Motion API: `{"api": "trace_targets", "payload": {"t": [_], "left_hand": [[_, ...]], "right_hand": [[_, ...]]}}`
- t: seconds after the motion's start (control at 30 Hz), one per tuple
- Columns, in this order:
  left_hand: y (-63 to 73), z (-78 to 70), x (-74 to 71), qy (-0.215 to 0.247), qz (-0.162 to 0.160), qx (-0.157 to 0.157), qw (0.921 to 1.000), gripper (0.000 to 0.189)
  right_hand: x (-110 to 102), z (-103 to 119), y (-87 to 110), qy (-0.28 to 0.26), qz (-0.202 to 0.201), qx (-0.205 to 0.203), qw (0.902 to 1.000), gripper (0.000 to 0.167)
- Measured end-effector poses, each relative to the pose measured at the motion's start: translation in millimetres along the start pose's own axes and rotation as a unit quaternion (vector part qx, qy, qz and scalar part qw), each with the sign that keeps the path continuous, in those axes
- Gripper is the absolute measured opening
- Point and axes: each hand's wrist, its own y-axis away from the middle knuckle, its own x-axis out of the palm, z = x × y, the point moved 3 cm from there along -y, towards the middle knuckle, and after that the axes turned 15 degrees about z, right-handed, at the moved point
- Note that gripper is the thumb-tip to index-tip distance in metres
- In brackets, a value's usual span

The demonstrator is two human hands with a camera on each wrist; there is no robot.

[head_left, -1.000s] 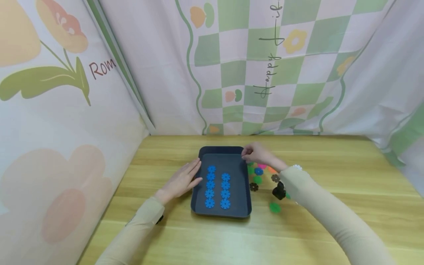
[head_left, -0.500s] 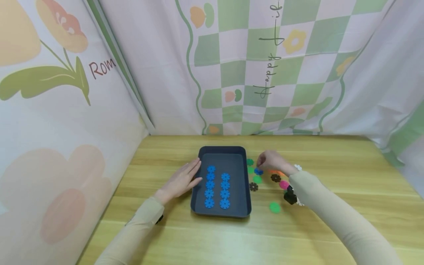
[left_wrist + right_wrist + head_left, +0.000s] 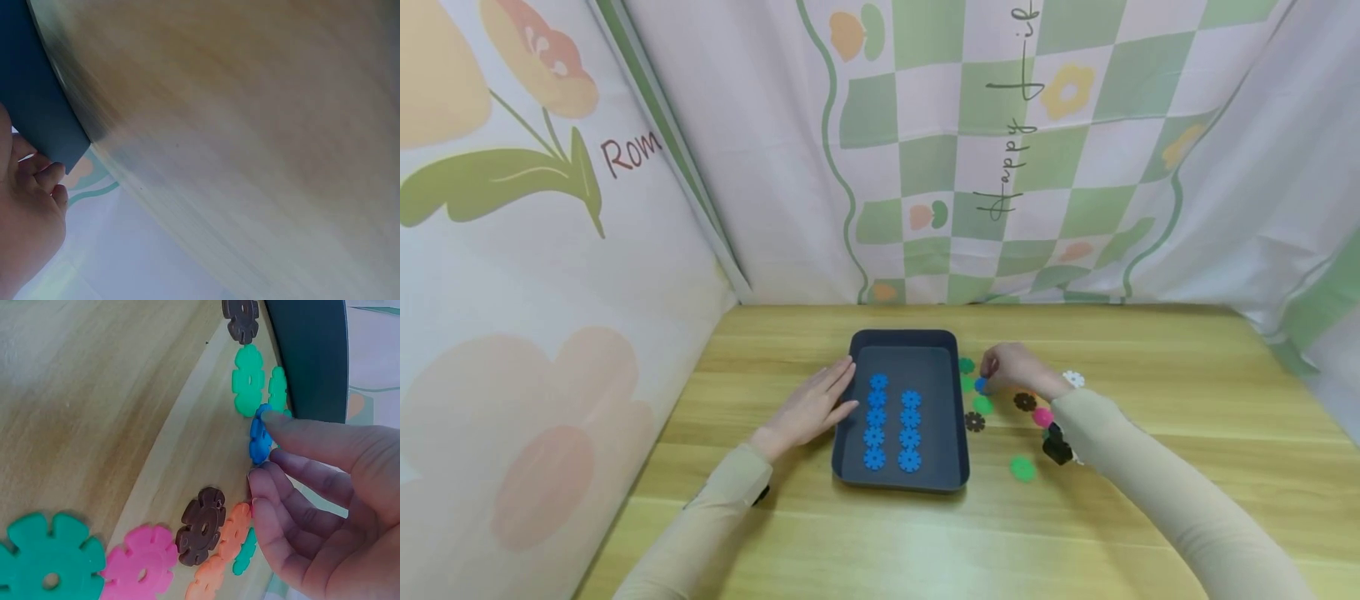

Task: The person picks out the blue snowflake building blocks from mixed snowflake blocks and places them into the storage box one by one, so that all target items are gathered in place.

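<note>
A dark grey tray (image 3: 942, 417) holds two columns of blue notched discs (image 3: 874, 437), flower-shaped toy pieces lying flat. My left hand (image 3: 805, 410) rests on the tray's left rim with its fingers straight and the thumb spread. Right of the tray, my right hand (image 3: 1017, 367) bends down over loose discs. In the right wrist view its thumb and index finger pinch another blue disc (image 3: 260, 440), tilted up against green discs (image 3: 249, 381). The remaining fingers curl beneath. In the left wrist view part of the left hand (image 3: 37, 212) shows at the tray's wall (image 3: 47, 106).
Loose discs lie on the wooden table (image 3: 865, 542): a brown disc (image 3: 975, 422) near the tray, a pink disc (image 3: 1042, 417), a white disc (image 3: 1073, 379), and a green disc (image 3: 1022, 469) nearer the front. The right hand and sleeve cover part of this pile. A printed curtain (image 3: 925, 167) hangs behind.
My right hand has moved from the tray's upper right rim to the right and down to a loose blue disc, now pinched. My left hand and the discs in the tray have stayed put.
</note>
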Motion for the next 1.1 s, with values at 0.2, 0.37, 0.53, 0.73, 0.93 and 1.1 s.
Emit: {"api": "trace_targets", "payload": {"t": [0.2,0.37,0.53,0.73,0.93,1.1], "left_hand": [[-0.7,-0.3,-1.9,0.0,-0.005,0.001,1.0,0.066],[-1.2,-1.2,-2.8,-0.005,0.0,-0.001,1.0,0.067],[-1.5,-2.4,-2.5,-0.001,0.002,0.0,1.0,0.067],[0.3,-3.3,-3.2,0.003,0.003,0.0,1.0,0.067],[1.3,-3.1,-3.6,0.004,-0.002,0.001,1.0,0.067],[1.7,-3.1,-3.5,0.001,-0.003,0.004,1.0,0.067]], "right_hand": [[-0.9,0.2,0.9,0.004,-0.007,-0.005,1.0,0.023],[-0.2,-1.7,0.9,0.001,-0.008,0.013,0.9999,0.019],[0.5,-2.9,3.8,-0.015,-0.004,0.018,0.9997,0.019],[-2.0,-1.4,8.8,-0.021,0.004,-0.001,0.9998,0.018],[-4.5,-0.6,10.2,-0.016,0.005,-0.021,0.9996,0.016],[-6.3,-1.1,9.8,-0.005,0.008,-0.037,0.9993,0.008]]}}
